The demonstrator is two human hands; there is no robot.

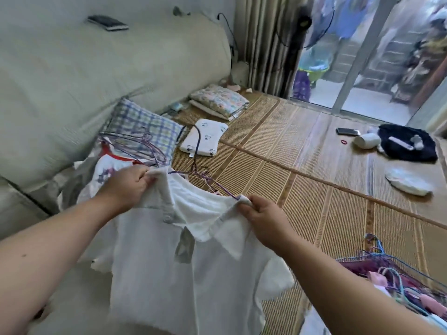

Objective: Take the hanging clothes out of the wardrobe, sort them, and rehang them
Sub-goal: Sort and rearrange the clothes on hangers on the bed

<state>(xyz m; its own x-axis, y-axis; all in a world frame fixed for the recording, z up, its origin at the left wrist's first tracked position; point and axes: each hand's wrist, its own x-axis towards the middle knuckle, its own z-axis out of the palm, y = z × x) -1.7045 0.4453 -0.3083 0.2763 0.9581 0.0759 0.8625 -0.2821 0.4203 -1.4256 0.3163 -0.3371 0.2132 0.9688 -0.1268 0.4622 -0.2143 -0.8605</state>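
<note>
Fingers (143, 177) of left hand (128, 183) and right hand (263, 220) pinch white shirt (181, 274) at its shoulders; purple hanger (227, 192) at shirt's collar might slip out.

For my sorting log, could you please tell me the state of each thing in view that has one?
white shirt: held up, spread between both hands
purple hanger: inside the shirt's neck
left hand: fingers grip one shoulder
right hand: fingers grip the other shoulder
hanger pile: clothes on hangers, heaped
white container: lying on its side
dark garment: crumpled
floral cloth: folded
</note>
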